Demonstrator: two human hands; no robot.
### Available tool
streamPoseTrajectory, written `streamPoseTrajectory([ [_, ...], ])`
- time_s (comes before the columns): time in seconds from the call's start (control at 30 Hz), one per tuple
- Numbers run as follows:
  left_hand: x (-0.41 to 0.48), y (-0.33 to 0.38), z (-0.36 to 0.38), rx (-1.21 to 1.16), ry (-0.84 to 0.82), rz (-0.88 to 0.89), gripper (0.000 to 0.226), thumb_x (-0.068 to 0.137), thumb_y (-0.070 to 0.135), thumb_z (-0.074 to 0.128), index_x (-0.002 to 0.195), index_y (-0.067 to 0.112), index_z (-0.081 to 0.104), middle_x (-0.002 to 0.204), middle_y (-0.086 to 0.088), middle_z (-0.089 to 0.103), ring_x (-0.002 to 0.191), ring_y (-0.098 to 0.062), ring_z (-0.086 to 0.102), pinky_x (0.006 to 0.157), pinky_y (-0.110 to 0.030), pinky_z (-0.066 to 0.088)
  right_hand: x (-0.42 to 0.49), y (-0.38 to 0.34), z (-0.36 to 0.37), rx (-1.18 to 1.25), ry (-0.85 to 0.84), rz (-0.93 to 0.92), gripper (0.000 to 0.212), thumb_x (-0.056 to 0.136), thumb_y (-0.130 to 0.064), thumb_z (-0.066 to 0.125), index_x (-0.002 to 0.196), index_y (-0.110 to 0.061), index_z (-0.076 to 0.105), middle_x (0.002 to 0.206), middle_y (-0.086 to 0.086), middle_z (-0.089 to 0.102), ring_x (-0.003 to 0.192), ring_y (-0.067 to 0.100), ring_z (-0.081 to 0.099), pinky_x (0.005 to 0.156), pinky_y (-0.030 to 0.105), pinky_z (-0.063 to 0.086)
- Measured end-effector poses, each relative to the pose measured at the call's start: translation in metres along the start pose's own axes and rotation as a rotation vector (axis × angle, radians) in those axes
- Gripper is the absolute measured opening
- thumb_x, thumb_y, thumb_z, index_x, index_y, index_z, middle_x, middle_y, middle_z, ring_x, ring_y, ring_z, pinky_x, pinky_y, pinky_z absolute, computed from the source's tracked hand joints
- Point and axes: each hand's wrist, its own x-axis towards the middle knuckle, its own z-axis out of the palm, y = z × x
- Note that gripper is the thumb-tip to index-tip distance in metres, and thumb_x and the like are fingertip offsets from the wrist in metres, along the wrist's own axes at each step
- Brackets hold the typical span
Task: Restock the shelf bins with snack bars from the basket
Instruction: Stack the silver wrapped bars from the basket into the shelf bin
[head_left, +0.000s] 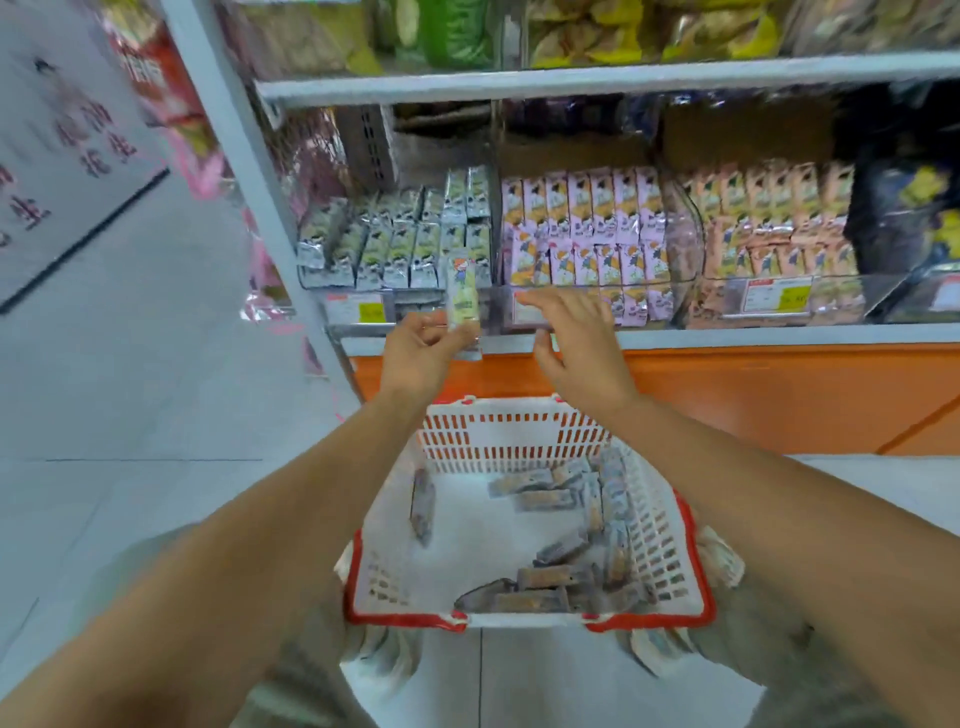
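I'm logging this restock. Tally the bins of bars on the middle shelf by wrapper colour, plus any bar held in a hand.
Green-wrapper bin: 1
Pink-wrapper bin: 1
Orange-wrapper bin: 1
Bar in the left hand: 1
Total: 4
The dark area at far right is too blurred to count.

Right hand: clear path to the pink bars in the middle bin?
Probably yes. The right hand is open and empty, right in front of the bin, with nothing between it and the pink bars. The left hand, holding a bar, is off to the side.
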Motion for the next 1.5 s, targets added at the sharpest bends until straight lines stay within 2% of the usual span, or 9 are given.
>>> streamPoseTrajectory([
  [0.17, 0.046, 0.034, -0.024, 0.049, 0.064, -0.022, 0.033, 0.082, 0.026, 0.077, 0.104, 0.005, 0.066, 0.098, -0.008, 0.071, 0.08, -0.015, 0.065, 0.068, -0.027, 0.05, 0.049, -0.007, -0.003, -0.066, -0.015, 0.016, 0.041, 0.095, -0.013, 0.047, 0.135, -0.017, 0.048, 0.138, 0.002, 0.049, 0.128, 0.021, 0.039, 0.106, 0.035, 0.021],
  [0.33, 0.09, 0.053, -0.028, 0.191, 0.116, -0.03, 0.041, 0.086, 0.039, 0.07, 0.11, 0.006, 0.065, 0.105, -0.002, 0.066, 0.097, -0.018, 0.057, 0.081, -0.026, 0.041, 0.088, 0.006, 0.008, -0.047, -0.094, 0.074, 0.049, 0.097, -0.013, 0.045, 0.145, -0.017, 0.039, 0.153, 0.002, 0.035, 0.142, 0.019, 0.028, 0.114, 0.036, 0.017],
  [0.43, 0.117, 0.06, -0.026, 0.291, 0.117, 0.001, 0.04, 0.09, 0.042, 0.064, 0.096, 0.002, 0.068, 0.089, -0.011, 0.068, 0.07, -0.02, 0.053, 0.072, -0.03, 0.043, 0.113, 0.015, 0.017, -0.038, -0.129, 0.066, 0.052, 0.1, -0.018, 0.043, 0.15, -0.018, 0.032, 0.158, 0.001, 0.026, 0.146, 0.019, 0.021, 0.118, 0.04, 0.015],
  [0.53, 0.139, 0.066, -0.023, 0.427, 0.129, -0.007, 0.038, 0.092, 0.044, 0.061, 0.077, 0.009, 0.065, 0.051, -0.003, 0.046, 0.047, -0.017, 0.038, 0.052, -0.028, 0.033, 0.143, 0.017, 0.024, -0.041, -0.146, 0.047, 0.052, 0.101, -0.024, 0.043, 0.151, -0.02, 0.031, 0.16, 0.0, 0.021, 0.147, 0.019, 0.018, 0.12, 0.042, 0.013],
  [0.83, 0.203, 0.063, -0.01, 0.73, 0.146, 0.088, 0.052, 0.092, 0.05, 0.057, 0.056, 0.014, 0.049, 0.045, -0.003, 0.038, 0.047, -0.026, 0.04, 0.053, -0.027, 0.029, 0.227, 0.012, 0.047, -0.271, -0.427, 0.071, 0.072, 0.096, -0.048, 0.049, 0.155, -0.023, 0.016, 0.163, 0.0, 0.012, 0.15, 0.023, 0.004, 0.12, 0.043, 0.006],
  [1.0, 0.212, 0.059, -0.005, 0.818, 0.161, 0.169, 0.048, 0.094, 0.054, 0.05, 0.081, 0.014, 0.073, 0.066, -0.011, 0.064, 0.078, -0.032, 0.063, 0.075, -0.038, 0.05, 0.219, 0.013, 0.054, -0.209, -0.295, 0.082, 0.064, 0.097, -0.041, 0.052, 0.152, -0.023, 0.027, 0.16, 0.0, 0.023, 0.148, 0.021, 0.015, 0.118, 0.041, 0.012],
  [1.1, 0.211, 0.056, -0.002, 0.891, 0.14, 0.204, 0.049, 0.099, 0.045, 0.041, 0.087, 0.008, 0.07, 0.085, -0.019, 0.066, 0.103, -0.034, 0.051, 0.097, -0.042, 0.038, 0.218, 0.013, 0.055, -0.186, -0.251, 0.08, 0.057, 0.097, -0.036, 0.053, 0.149, -0.022, 0.034, 0.157, 0.001, 0.03, 0.145, 0.021, 0.023, 0.116, 0.038, 0.016],
  [1.23, 0.212, 0.051, -0.002, 0.973, 0.095, 0.21, 0.047, 0.093, 0.04, 0.05, 0.107, -0.003, 0.065, 0.136, -0.019, 0.052, 0.131, -0.036, 0.034, 0.104, -0.045, 0.029, 0.218, 0.013, 0.055, -0.232, -0.205, 0.059, 0.054, 0.096, -0.034, 0.055, 0.146, -0.021, 0.04, 0.154, 0.002, 0.036, 0.141, 0.021, 0.033, 0.118, 0.038, 0.011],
  [1.5, 0.226, 0.046, -0.002, 0.973, 0.054, 0.254, 0.053, 0.09, 0.039, 0.056, 0.136, 0.013, 0.052, 0.128, -0.016, 0.059, 0.13, -0.036, 0.038, 0.112, -0.043, 0.02, 0.223, 0.012, 0.056, -0.28, -0.168, 0.053, 0.05, 0.093, -0.031, 0.061, 0.14, -0.02, 0.049, 0.143, 0.002, 0.05, 0.132, 0.021, 0.045, 0.118, 0.039, 0.011],
])
